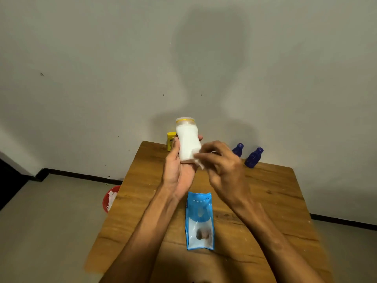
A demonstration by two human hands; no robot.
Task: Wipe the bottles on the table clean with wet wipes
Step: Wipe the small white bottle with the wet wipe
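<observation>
- Plainly, from the head view, we hold the white bottle (187,142) up off the tabletop (275,201) in our left hand (177,170), so that its whole side can be reached without anything in the way.
- Our left fingers (200,137) are wrapped round the bottle from behind, thumb along the near side, closed on the lower body; the yellow-ringed cap end points up and away, which leaves the base toward the other hand.
- Our right hand (224,168) comes in from the right with its fingers (204,154) pressed together on a small wet wipe (199,161), which touches the bottle's lower edge; we judge the wiping of this bottle is under way.
- Two blue bottles (254,158) stand upright near the far right of the tabletop, well apart from the hands, and a yellow bottle (171,140) stands at the far edge just beside the held one; we cannot tell whether any of these is wiped.
- The blue wipe pack (200,219) lies flat in the middle, close below the hands, handy for a fresh wipe.
- A red bin (109,199) on the floor to the left holds white scraps, likely used wipes.
</observation>
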